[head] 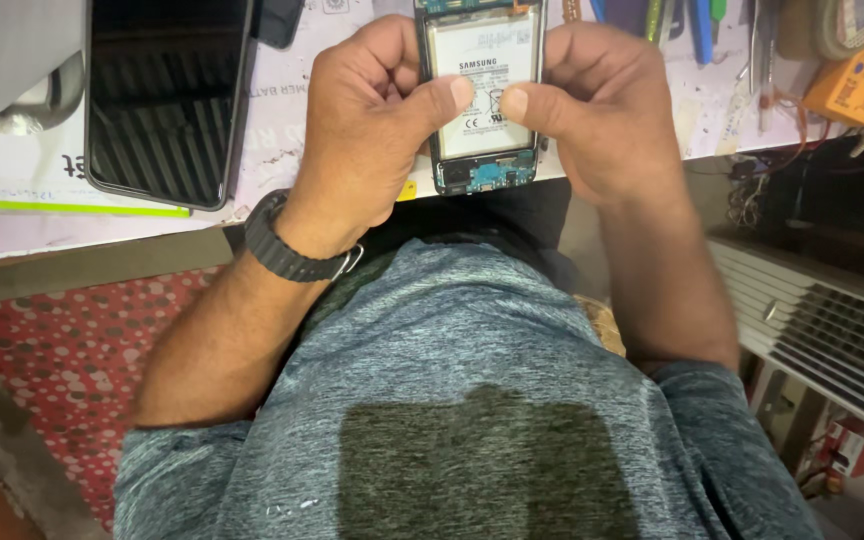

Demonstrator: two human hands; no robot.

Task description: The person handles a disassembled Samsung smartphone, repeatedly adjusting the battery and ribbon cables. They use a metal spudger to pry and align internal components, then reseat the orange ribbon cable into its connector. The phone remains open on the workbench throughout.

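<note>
An opened smartphone (482, 175) with its back cover off lies at the near edge of the worktable, its white battery (480, 45) and a blue circuit board exposed. My left hand (367, 120) grips the phone's left side, thumb pressed on the battery. My right hand (602, 110) grips the right side, its thumb also on the battery, close to the left thumb. A black watch (287, 255) is on my left wrist.
A second phone with a dark glass screen (167, 100) lies on the table at left, on a printed white mat (282, 130). Pens and tools (702, 30) and an orange meter (857, 85) are at the far right. A white slatted unit (822, 330) stands at lower right.
</note>
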